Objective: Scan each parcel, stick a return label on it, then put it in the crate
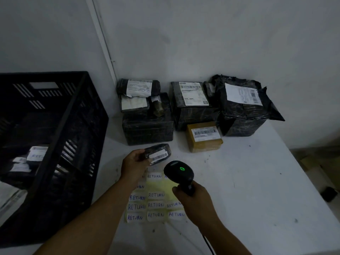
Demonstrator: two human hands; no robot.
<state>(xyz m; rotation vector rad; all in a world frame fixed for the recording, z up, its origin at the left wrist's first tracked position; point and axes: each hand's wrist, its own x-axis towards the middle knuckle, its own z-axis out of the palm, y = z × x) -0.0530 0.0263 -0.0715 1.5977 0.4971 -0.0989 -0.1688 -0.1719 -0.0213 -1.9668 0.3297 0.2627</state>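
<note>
I read "RETURN" on the white handwritten stickers [156, 195]; my left grip [135, 163] pinches a small black-wrapped barcoded parcel [158, 153]; my right grip [193, 196] clasps the black handheld scanner [179, 173], its light green.

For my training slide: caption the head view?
Left hand holds a parcel; right hand aims the scanner at it.

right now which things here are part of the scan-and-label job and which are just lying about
In the job:
small black parcel in left hand
scanner in right hand
RETURN label sheet
black crate
waiting parcels, e.g. brown box

Lying about:
dark object on the floor, right of the table
</note>
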